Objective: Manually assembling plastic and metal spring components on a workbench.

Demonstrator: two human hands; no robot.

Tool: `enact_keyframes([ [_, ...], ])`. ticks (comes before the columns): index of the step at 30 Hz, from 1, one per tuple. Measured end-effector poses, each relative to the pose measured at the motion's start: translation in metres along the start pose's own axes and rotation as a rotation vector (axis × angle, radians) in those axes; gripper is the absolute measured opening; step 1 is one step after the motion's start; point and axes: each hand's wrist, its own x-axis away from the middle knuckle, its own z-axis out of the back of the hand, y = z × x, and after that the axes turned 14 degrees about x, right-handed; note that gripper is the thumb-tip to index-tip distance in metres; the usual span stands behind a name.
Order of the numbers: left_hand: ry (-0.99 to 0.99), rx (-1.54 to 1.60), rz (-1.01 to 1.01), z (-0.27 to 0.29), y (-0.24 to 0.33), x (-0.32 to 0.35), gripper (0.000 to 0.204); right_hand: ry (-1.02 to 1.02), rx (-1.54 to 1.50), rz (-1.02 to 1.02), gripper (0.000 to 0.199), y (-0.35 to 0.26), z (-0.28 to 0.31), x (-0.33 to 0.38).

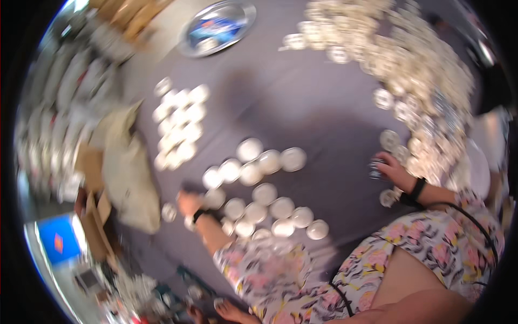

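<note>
My left hand (190, 204), blurred by motion, is at the left end of a loose group of white round disc-like pieces (293, 160) on the grey cloth. Its fingers are too smeared to read. One white piece (169, 212) lies just left of it. On the right, my right hand (393, 168) has its fingers curled over a small dark-and-white patterned object (376, 168), whose kind I cannot make out. Beside that hand lie a pale round piece (388, 140) and another (387, 198), at the edge of a large heap of similar cream-coloured pieces (431, 59).
White pieces stand in close rows (181, 127) at the left. A silver tray (245, 26) holding a blue packet is at the far side. A beige sack (129, 178) and an open cardboard box (97, 221) sit along the left edge. A bare foot (229, 310) shows at the bottom.
</note>
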Motion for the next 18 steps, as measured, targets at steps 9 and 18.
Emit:
enact_keyframes([
  [9, -0.6, 0.964, -0.045, -0.007, 0.265, 0.197, 0.052, -0.097, -0.093, 0.009, 0.041, 0.043, 0.023, 0.004],
  [18, -1.017, 0.848, -0.382, -0.138, 0.371, 0.365, 0.045, 0.039, -0.388, -0.074, 0.043, 0.12, 0.062, 0.076],
])
